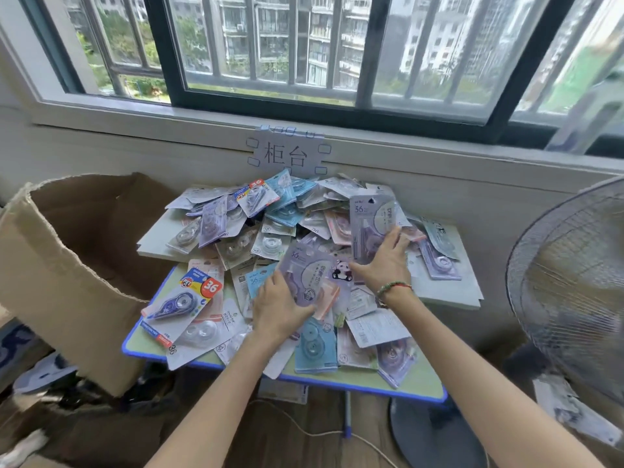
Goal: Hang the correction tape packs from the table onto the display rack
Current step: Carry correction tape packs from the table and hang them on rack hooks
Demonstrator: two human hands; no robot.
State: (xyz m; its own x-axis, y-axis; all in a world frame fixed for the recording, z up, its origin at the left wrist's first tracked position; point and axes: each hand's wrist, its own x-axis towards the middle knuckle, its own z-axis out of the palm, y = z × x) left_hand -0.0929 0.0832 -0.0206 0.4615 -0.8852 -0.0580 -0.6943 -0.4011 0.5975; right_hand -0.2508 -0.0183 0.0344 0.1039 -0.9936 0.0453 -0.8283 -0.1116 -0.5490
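Heap of carded correction tape packs (270,231) on table (422,390), mostly purple/blue, overlapping, flat.

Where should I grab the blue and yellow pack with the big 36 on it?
Probably take the blue and yellow pack by its flat card edge at the near-left corner, coming from the table's front-left. It lies flat on top of other packs there, with the plastic bubble bulging in the middle, so a pinch grip on the thin card looks easiest.

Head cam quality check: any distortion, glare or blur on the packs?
Head view: wide-angle bends the window frame and table edges; daylight puts soft glare on the purple pack in the right hand; small print is soft; the left hand is sharp enough.
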